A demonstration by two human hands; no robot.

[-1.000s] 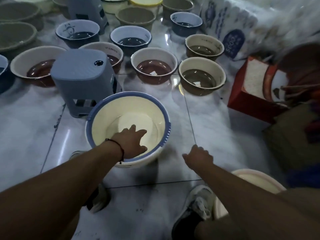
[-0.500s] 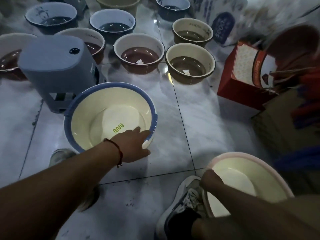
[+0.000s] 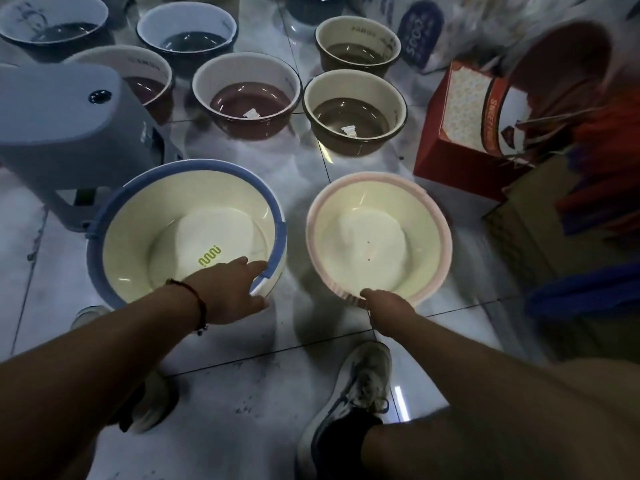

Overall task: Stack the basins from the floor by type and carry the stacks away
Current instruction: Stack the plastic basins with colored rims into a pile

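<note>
A cream basin with a blue rim [image 3: 138, 188] stands on the tiled floor at centre left. My left hand [image 3: 228, 292] grips its near rim, fingers inside and thumb outside. Beside it on the right sits a cream basin with a pink ribbed rim [image 3: 443, 230]. My right hand [image 3: 388, 306] pinches that basin's near edge. Behind them stand smaller basins: a maroon one [image 3: 246, 98], a brown one [image 3: 353, 119], another brown one [image 3: 356, 43] and dark blue ones [image 3: 187, 32].
A blue-grey plastic stool [image 3: 65, 112] stands just left behind the blue-rimmed basin. A red carton [image 3: 464, 133] and a cardboard box [image 3: 540, 230] crowd the right side. My shoes [image 3: 349, 396] are on the tiles below the basins.
My right hand has brought the pink-rimmed basin forward from beside my foot and it now sits next to the blue-rimmed one. My left hand has kept hold of the blue rim.
</note>
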